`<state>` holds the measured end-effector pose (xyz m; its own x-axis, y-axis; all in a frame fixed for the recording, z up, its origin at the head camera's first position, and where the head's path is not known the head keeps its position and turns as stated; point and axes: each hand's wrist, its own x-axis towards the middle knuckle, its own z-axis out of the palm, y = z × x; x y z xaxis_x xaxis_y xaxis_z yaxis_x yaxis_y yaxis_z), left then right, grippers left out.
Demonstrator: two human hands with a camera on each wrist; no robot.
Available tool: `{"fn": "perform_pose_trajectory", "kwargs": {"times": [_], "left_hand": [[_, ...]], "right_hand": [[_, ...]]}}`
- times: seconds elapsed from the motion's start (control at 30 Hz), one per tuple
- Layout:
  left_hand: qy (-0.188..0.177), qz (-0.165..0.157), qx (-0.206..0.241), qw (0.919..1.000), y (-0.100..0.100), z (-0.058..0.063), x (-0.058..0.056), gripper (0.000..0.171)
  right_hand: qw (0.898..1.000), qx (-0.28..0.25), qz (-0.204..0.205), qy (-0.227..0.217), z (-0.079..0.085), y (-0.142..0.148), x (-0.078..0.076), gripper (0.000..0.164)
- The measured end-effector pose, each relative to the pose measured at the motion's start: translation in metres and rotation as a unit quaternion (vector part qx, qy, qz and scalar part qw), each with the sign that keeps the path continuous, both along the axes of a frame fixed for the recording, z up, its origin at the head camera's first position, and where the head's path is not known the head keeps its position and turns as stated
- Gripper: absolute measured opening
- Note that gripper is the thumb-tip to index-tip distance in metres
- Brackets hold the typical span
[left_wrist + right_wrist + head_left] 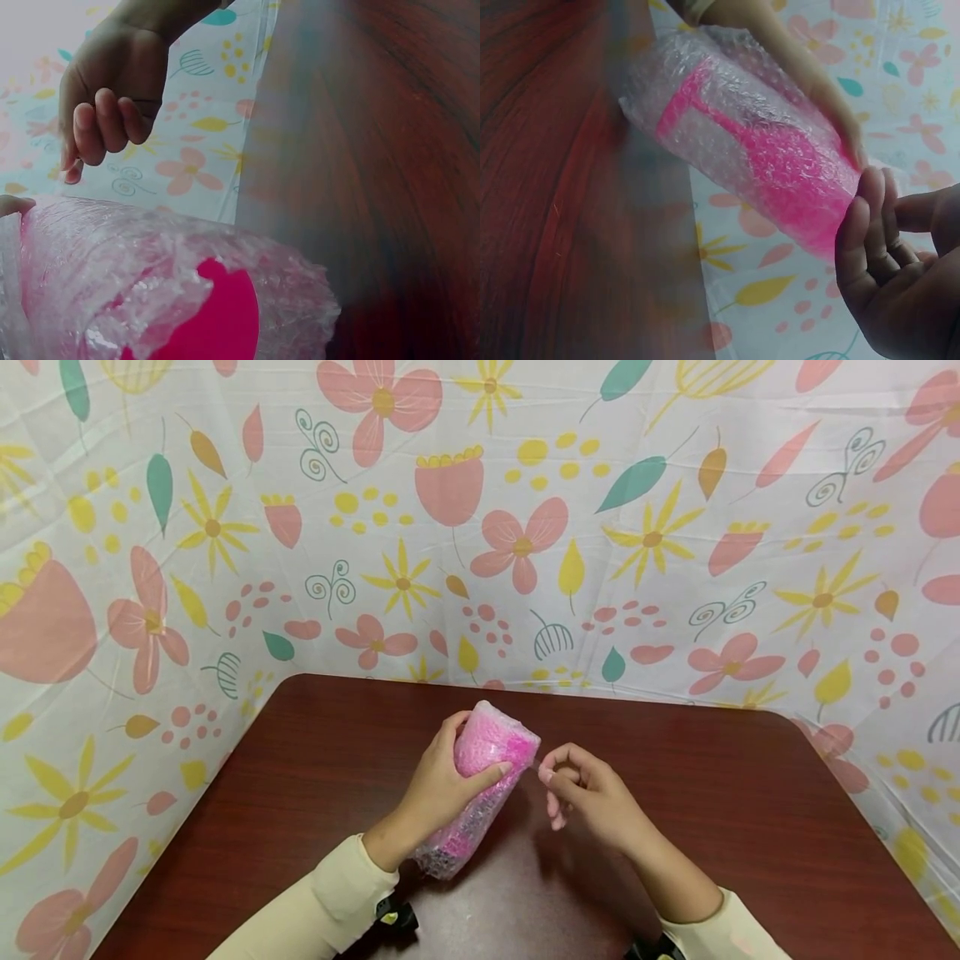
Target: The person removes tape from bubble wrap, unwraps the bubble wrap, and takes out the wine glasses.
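Head view: from above the near side of the table (337, 760), facing forward and down; widest and farthest back, takes in the far edge, both far corners and the floral cloth (525, 610) behind. Left wrist view: rolled sideways, far edge running steeply up frame; very near the bubble-wrapped bundle (491, 739), which is cropped at bottom and left; faces across to the right hand (596, 789). Right wrist view: also rolled, opposite way, tabletop on frame left, cloth right; close, bundle nearly whole, facing back toward the left arm (337, 893). Wrist views share bundle, right hand, far edge, cloth; head covers all these too.
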<state>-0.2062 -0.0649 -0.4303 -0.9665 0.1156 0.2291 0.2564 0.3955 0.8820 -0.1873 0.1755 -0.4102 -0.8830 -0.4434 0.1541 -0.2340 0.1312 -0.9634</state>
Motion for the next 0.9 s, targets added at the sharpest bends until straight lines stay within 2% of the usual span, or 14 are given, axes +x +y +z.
{"fn": "perform_pose_trajectory", "kwargs": {"times": [0.17, 0.4, 0.67, 0.9], "left_hand": [[0.001, 0.002, -0.012, 0.9999, 0.0013, -0.0013, 0.0005, 0.087], [0.015, -0.007, -0.026, 0.9995, 0.0029, 0.0005, 0.0034, 0.087], [0.007, -0.016, -0.032, 0.9993, 0.0061, -0.0013, 0.0074, 0.087], [0.008, -0.017, -0.038, 0.9991, 0.0077, -0.0032, 0.0091, 0.088]], "right_hand": [[1.0, -0.004, 0.004, -0.016, 0.0007, 0.0003, -0.0001, 0.022], [1.0, 0.007, -0.015, -0.027, -0.0007, -0.0026, -0.0003, 0.026], [1.0, 0.008, 0.007, -0.023, -0.0012, -0.0025, 0.0012, 0.014], [1.0, 0.019, 0.02, -0.014, -0.0027, -0.0007, -0.0003, 0.013]]}}
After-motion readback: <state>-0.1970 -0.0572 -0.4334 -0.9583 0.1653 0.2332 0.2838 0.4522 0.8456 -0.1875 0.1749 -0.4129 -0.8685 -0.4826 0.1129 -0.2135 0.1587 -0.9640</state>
